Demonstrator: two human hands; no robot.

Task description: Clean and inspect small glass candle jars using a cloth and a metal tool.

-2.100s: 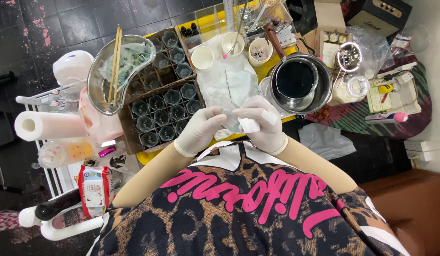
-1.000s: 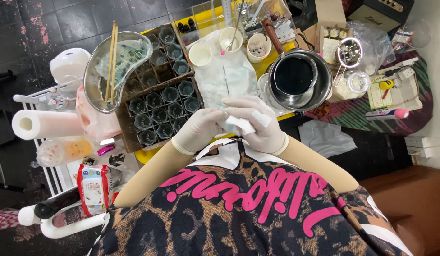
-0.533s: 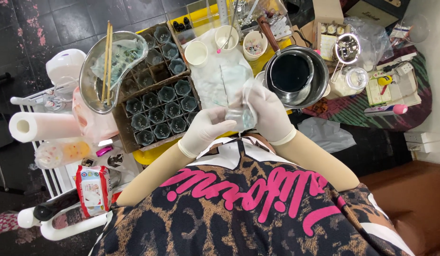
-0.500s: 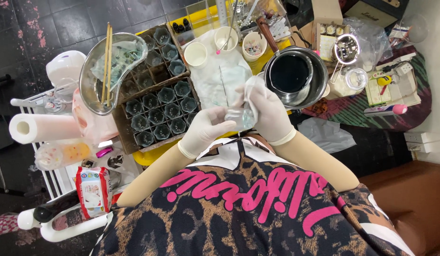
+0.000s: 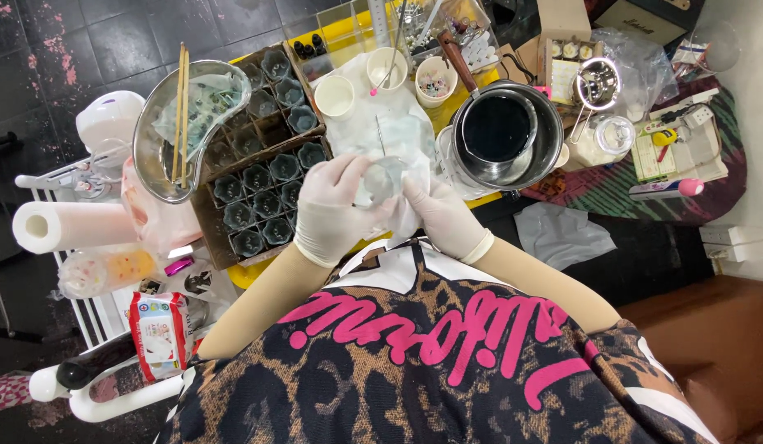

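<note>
Glass jar: one small clear jar (image 5: 380, 182), centre of frame, above a white cloth (image 5: 373, 123).
Left hand (image 5: 332, 210): gloved, grip curled around the jar.
Right hand (image 5: 439, 215): gloved, fingers pressed to the jar's right side.
Cardboard tray (image 5: 262, 177): left of hands, many dark cups.
Steel pot (image 5: 501, 136): one, upper right.
Chopsticks (image 5: 179, 111): two, in a steel bowl (image 5: 188, 123), upper left.
Paper cups (image 5: 334, 96): three, top centre.

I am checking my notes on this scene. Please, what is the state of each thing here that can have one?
Left hand: gloved, gripping the small glass.
Right hand: gloved, on the glass too.
Small glass: clear, held up between both hands.
Pot: uncovered, dark inside.
Carton of glasses: open.
Paper towel roll: lying on its side.
</note>
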